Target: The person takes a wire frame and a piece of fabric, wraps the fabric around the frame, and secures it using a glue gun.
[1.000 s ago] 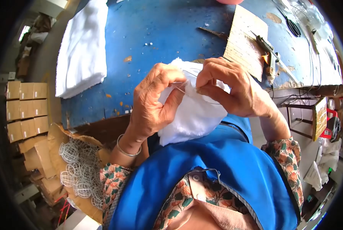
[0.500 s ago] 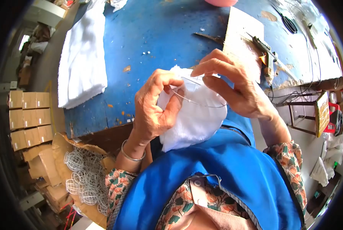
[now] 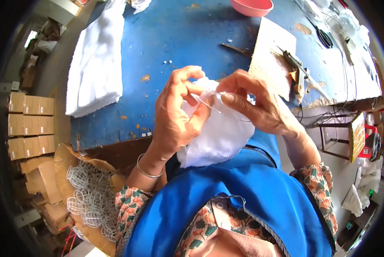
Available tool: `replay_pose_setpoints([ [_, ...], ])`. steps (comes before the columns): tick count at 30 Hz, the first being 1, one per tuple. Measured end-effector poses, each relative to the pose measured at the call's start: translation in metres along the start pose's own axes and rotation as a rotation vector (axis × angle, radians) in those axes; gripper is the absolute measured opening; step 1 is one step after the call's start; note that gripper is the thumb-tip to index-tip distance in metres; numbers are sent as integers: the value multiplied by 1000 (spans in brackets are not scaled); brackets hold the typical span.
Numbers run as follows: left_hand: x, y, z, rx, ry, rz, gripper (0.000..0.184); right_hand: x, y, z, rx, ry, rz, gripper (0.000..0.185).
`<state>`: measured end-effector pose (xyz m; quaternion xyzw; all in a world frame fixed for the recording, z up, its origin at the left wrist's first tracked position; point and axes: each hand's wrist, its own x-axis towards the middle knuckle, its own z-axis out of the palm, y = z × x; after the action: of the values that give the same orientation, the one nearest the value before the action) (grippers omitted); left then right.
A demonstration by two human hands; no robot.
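Note:
A piece of white fluffy cloth (image 3: 213, 139) hangs between my two hands above my lap, with a thin white wire ring (image 3: 230, 115) along its upper part. My left hand (image 3: 177, 113) pinches the cloth and the wire between thumb and fingers, at the left of the ring. On the other side, my right hand (image 3: 258, 103) has its thumb and index finger closed together at the cloth's top edge. What exactly lies between those right fingertips is too small to make out.
Stacked white cloth (image 3: 98, 64) lies on the blue table (image 3: 157, 38). Behind are a pink bowl (image 3: 252, 7), a board (image 3: 272, 55), scissors (image 3: 322, 36) and a glue gun (image 3: 298, 81). Wire frames (image 3: 91, 197) fill a carton at lower left; a stool (image 3: 355, 136) stands right.
My right thumb and fingers, apart half a second ago, have come together at the cloth's edge. My left hand keeps its hold, with its fingers raised slightly. The view has shifted a little.

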<state>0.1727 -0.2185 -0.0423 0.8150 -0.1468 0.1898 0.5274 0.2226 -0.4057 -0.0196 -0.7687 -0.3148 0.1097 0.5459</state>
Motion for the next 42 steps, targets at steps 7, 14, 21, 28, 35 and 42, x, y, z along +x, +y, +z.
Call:
replay_pose_setpoints([
  [7, -6, 9, -3, 48, 39, 60, 56, 16, -3, 3, -24, -86, -33, 17],
  [14, -63, 33, -23, 225, -156, -135, 53, 4, -2, 5, -76, -35, 62, 14],
  [21, -67, 39, -14, 94, -90, -152, 21, -1, 3, 1, -65, -14, 121, 15],
  [28, -64, 32, -2, 5, -112, -52, 17, -23, 5, -7, 227, 68, 153, 23],
  [35, -57, 42, 2, 165, -278, 310, 17, -43, 2, 0, 483, 198, 88, 14],
  [42, -56, 43, 3, -178, -234, 315, 21, -58, 15, -13, 523, 94, -170, 8],
])
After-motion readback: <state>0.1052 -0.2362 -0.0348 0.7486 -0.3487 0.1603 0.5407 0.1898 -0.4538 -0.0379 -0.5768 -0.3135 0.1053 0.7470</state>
